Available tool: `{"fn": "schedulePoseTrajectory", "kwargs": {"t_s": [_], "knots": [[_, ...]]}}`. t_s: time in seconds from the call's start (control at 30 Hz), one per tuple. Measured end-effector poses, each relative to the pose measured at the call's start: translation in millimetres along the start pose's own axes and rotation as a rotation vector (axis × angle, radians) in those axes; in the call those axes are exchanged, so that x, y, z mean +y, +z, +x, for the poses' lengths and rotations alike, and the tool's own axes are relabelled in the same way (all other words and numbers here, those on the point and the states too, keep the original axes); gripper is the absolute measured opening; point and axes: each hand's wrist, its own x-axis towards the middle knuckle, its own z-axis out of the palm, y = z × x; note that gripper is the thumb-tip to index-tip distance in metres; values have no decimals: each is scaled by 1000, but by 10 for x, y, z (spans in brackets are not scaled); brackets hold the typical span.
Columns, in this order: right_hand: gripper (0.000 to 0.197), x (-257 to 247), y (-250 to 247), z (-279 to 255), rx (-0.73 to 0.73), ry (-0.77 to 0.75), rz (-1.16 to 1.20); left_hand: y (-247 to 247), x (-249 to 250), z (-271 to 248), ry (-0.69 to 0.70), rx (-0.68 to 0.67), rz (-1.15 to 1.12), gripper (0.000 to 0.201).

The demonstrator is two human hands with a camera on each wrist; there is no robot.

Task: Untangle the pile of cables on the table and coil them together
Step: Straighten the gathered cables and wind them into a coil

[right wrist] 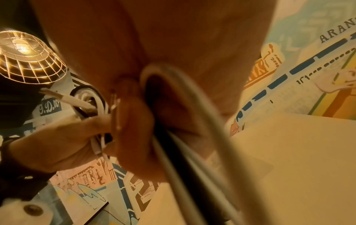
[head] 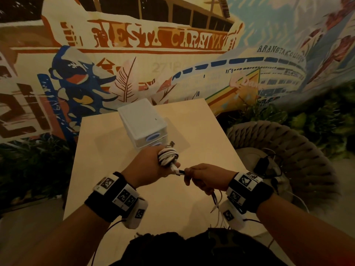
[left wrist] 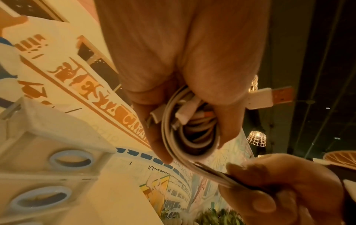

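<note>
My left hand (head: pixel 153 167) grips a tight coil of white cables (head: pixel 168 156) above the middle of the table (head: pixel 107 154). In the left wrist view the coil (left wrist: pixel 190 137) sits between curled fingers and thumb, and a USB plug (left wrist: pixel 269 97) sticks out to the right. Just to its right, my right hand (head: pixel 205 179) grips the loose strands, white and black (head: pixel 180 172), that run from the coil. The strands (right wrist: pixel 183 137) pass through the right fist and hang down (head: pixel 217 204) toward the table's near edge.
A white plastic drawer unit (head: pixel 142 121) with blue ring handles stands on the table just beyond my hands. A woven rope chair (head: pixel 284 150) with a black adapter and cables on its seat stands right of the table. A painted mural wall lies behind.
</note>
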Motion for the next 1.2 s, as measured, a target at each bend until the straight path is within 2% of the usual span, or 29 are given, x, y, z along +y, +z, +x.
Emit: {"fn": "schedulePoseTrajectory", "kwargs": {"t_s": [0.03,0.07,0.13,0.2,0.3,0.4,0.6,0.7,0.77,0.87,0.93,1.03,1.1,1.2], "knots": [[42,-14,0,5,5,15,8,12,-11,-9,4,-6,30,16],[42,-30,2,0,3,32,23,14,-14,-10,19,-12,87,15],[41,-62,4,-3,-12,64,45,8,-30,10,62,-60,174,36],[39,-102,2,-5,-11,79,56,-23,-8,20,74,-115,189,37],[42,-142,-10,-5,8,87,91,-32,3,5,70,-206,296,17],[56,-192,-6,-14,-12,109,98,-16,85,-2,63,-288,426,14],[66,-274,-2,27,-48,107,0,102,153,25,6,-318,581,27],[69,-352,-37,69,-108,147,-31,151,164,27,-3,-324,701,21],[66,-416,-60,76,-160,147,-108,175,159,30,0,-336,766,24],[33,-495,-69,77,-204,85,-311,198,162,57,-11,-364,835,27],[21,-538,-38,87,-193,80,-400,215,185,78,-10,-378,837,33],[24,-600,73,132,-147,105,-573,249,229,111,-6,-402,860,40],[30,-614,167,190,-93,133,-730,279,255,125,-14,-432,890,37],[23,-596,272,264,10,192,-865,321,272,127,-40,-440,901,30]]}}
